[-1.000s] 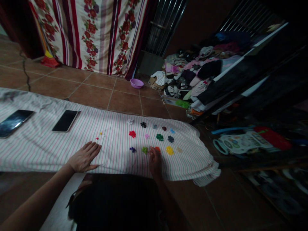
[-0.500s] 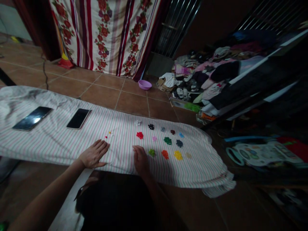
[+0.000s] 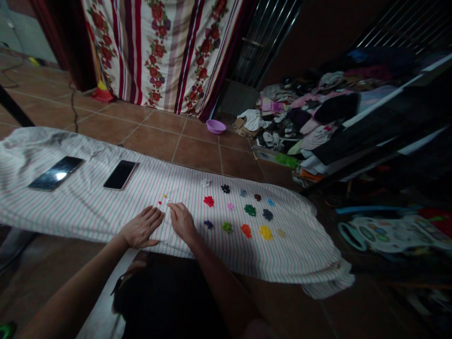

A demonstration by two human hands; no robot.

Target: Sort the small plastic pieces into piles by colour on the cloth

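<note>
My left hand [image 3: 143, 228] lies flat on the striped cloth [image 3: 190, 249], fingers stretched out. Close by, my right hand [image 3: 181, 221] has its thumb and forefinger pinched together at the cloth; whatever is between them is too small to make out. Just beyond the fingertips lie a tiny red piece [image 3: 160, 202] and a tiny yellow-orange piece [image 3: 165, 196]. To the right, small pieces sit in piles sorted by colour, among them a red pile [image 3: 208, 201], a dark blue pile [image 3: 208, 224], a lime green pile [image 3: 226, 227], an orange pile [image 3: 246, 230] and a yellow pile [image 3: 266, 232].
Two phones lie on the cloth at left, a larger dark one [image 3: 56, 173] and a smaller one [image 3: 120, 174]. Past the far edge, a purple basin [image 3: 216, 126] stands on the tiled floor, before a heap of clothes [image 3: 300, 113]. A flowered curtain [image 3: 141, 52] hangs behind.
My right hand has moved left from beside the colour piles to near the small loose pieces, uncovering the dark blue pile. My left hand stays flat. The view has shifted slightly.
</note>
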